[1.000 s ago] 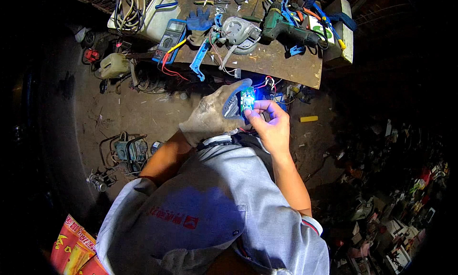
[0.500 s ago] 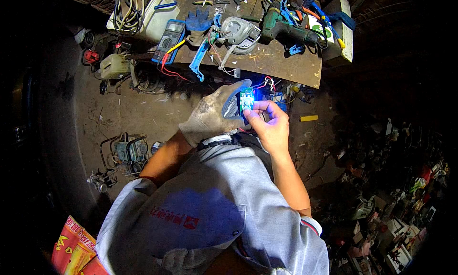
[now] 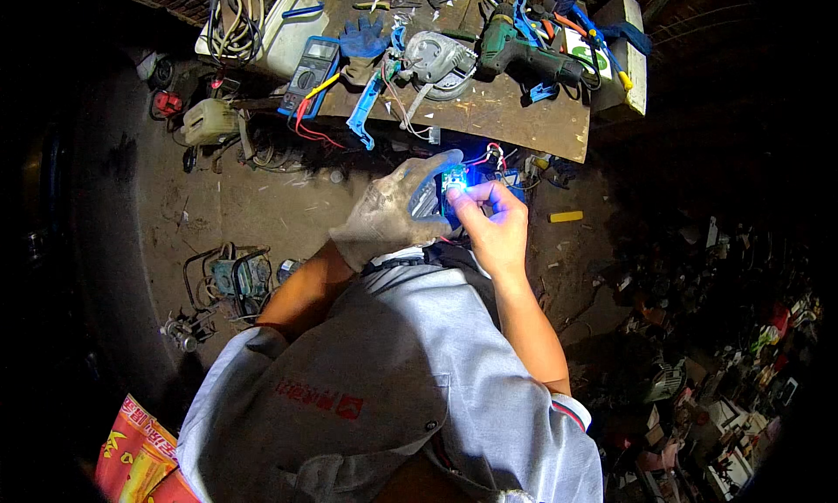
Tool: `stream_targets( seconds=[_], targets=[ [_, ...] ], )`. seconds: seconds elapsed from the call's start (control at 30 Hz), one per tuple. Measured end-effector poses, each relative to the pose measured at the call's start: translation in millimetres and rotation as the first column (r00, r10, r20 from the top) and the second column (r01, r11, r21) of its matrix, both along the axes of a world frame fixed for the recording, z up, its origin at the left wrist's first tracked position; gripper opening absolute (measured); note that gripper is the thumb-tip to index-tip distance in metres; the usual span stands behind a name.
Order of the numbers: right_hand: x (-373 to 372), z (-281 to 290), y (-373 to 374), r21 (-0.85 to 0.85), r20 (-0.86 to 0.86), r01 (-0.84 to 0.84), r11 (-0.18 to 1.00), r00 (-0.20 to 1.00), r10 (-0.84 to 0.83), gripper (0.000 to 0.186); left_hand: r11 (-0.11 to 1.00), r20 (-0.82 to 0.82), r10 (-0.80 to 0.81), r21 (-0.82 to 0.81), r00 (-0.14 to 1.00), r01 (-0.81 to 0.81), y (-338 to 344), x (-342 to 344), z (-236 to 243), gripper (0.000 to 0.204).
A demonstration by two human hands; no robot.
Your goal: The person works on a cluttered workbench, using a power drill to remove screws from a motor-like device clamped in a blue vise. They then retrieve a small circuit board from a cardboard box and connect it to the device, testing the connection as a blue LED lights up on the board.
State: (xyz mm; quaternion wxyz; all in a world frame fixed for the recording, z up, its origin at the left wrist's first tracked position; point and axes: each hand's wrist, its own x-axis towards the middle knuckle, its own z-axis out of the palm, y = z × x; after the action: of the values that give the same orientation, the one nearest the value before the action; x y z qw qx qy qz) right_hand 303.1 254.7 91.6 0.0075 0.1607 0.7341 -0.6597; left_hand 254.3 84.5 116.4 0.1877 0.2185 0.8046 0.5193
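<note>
A small green circuit board [image 3: 454,180], lit by a blue-white glow, sits in front of my body below the bench edge. My left hand [image 3: 388,204], in a soiled grey work glove, curls round a grey ribbed part [image 3: 425,196] beside the board, thumb and fingers forming a C. Bare, my right hand [image 3: 496,230] is closed at the board's right side, its thumb lying over the board's lower face and the index finger bent at the edge. Red and white wires [image 3: 494,152] run up from behind the board; their far ends are hard to make out.
On the wooden bench [image 3: 541,123] ahead lie a multimeter [image 3: 312,71], a second glove [image 3: 361,49], an opened grey motor housing [image 3: 436,62] and a green power drill [image 3: 524,53]. A metal-framed machine [image 3: 237,276] stands left on the floor; scrap [image 3: 716,416] heaps up right.
My right thumb has slid up onto the board's face, covering more of it. The blue glow now spreads by the index finger. My left hand has hardly moved.
</note>
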Motion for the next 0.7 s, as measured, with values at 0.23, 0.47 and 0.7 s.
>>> stream_targets(
  seconds=[0.23,0.47,0.7],
  targets=[
    [0.8,-1.8,-4.7,0.013,-0.011,0.039,0.999,0.999,-0.038,0.019,1.000,0.029,0.022,-0.005,0.999,-0.022,0.4,-0.6,1.0,0.082],
    [2.6,-6.3,-3.4,-0.011,-0.037,0.043,0.999,0.998,-0.043,0.018,1.000,0.046,0.016,0.009,0.999,-0.017,0.9,-1.1,-0.5,0.082],
    [0.5,-4.1,-4.5,-0.002,-0.046,0.040,0.999,0.998,-0.040,0.020,0.997,0.145,0.041,0.065,0.989,-0.051,0.8,-1.0,0.2,0.086]
  ],
)
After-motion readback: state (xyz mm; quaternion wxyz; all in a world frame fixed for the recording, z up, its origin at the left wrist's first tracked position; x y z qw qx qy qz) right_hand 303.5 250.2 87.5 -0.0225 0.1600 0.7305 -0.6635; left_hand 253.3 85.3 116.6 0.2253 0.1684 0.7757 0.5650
